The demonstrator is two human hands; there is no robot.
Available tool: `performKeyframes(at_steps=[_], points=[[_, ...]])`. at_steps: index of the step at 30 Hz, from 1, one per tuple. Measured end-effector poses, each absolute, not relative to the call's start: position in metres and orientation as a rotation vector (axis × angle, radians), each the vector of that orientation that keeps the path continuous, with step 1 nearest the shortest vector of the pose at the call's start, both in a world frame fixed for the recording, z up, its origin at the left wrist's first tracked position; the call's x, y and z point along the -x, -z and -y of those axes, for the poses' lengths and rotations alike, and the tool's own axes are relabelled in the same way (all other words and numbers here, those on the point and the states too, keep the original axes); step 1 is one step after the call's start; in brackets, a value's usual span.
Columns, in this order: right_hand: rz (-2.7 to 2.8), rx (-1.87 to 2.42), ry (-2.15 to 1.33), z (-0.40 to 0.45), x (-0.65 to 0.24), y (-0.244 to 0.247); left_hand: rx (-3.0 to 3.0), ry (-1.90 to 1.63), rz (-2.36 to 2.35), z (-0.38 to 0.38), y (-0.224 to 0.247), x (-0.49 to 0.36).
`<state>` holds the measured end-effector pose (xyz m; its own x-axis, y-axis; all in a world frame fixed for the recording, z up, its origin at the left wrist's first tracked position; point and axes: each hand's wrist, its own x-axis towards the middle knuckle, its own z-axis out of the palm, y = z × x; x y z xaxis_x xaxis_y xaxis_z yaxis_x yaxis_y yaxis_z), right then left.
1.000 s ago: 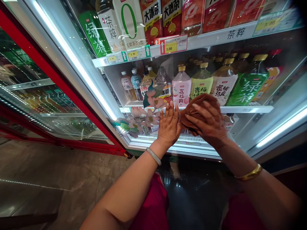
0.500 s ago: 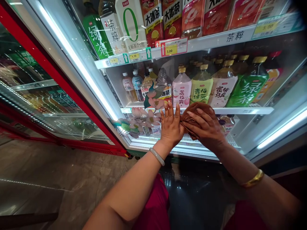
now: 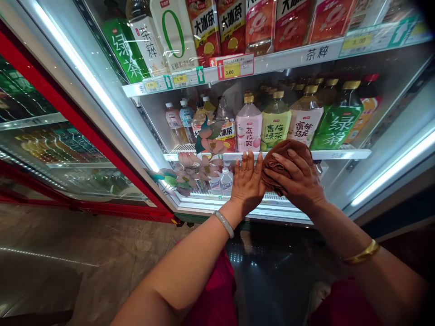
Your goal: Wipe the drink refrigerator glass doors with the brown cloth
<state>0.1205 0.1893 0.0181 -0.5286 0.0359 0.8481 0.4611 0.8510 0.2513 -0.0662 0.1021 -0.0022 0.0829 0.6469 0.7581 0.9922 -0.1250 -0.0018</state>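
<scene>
Against the glass door of a lit drinks fridge, my right hand (image 3: 297,179) presses a bunched brown cloth (image 3: 283,156), its fingers bent over the folds. My left hand (image 3: 248,181) lies flat on the glass just left of the cloth, fingers stretched and holding nothing. Flower stickers (image 3: 195,170) decorate the glass to the left of that hand. Behind the door, a pink-labelled bottle (image 3: 249,127), a yellow-green-labelled bottle (image 3: 277,124) and a green-labelled bottle (image 3: 340,122) stand on the middle shelf (image 3: 353,154).
An upper shelf edge (image 3: 265,61) carries price tags, with several bottles and cartons above it. To the left, a red door frame (image 3: 102,131) borders another drinks fridge (image 3: 68,145). Brown floor (image 3: 112,253) lies below.
The view has shifted slightly, so the fridge's contents appear further left. My right hand and the cloth have moved a little right across the glass; the left hand stays beside them, still flat.
</scene>
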Motion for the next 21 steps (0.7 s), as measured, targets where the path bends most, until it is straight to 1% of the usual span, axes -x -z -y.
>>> performKeyframes(at_steps=[2, 5, 7, 11, 15, 18, 21], points=[[2.065, 0.36, 0.565, -0.197, -0.136, -0.027, 1.84, 0.826, 1.618, -0.103, 0.003, 0.062], [1.87, 0.414, 0.548, -0.209, -0.159, -0.043, 1.832, 0.809, 1.655, -0.105, 0.001, 0.06], [1.765, 0.494, 0.546, -0.213, -0.165, -0.045, 1.823, 0.809, 1.665, -0.106, -0.001, 0.059], [1.8, 0.54, 0.528, -0.203, -0.155, -0.024, 1.822, 0.835, 1.635, -0.11, 0.0, 0.054], [1.989, 0.425, 0.595, -0.195, -0.151, -0.009, 1.815, 0.876, 1.609, -0.114, 0.002, 0.044], [2.031, 0.374, 0.604, -0.205, -0.17, -0.021, 1.809, 0.866, 1.564, -0.115, 0.003, 0.034], [1.868, 0.495, 0.552, -0.218, -0.188, -0.038, 1.815, 0.853, 1.525, -0.116, 0.003, 0.024]])
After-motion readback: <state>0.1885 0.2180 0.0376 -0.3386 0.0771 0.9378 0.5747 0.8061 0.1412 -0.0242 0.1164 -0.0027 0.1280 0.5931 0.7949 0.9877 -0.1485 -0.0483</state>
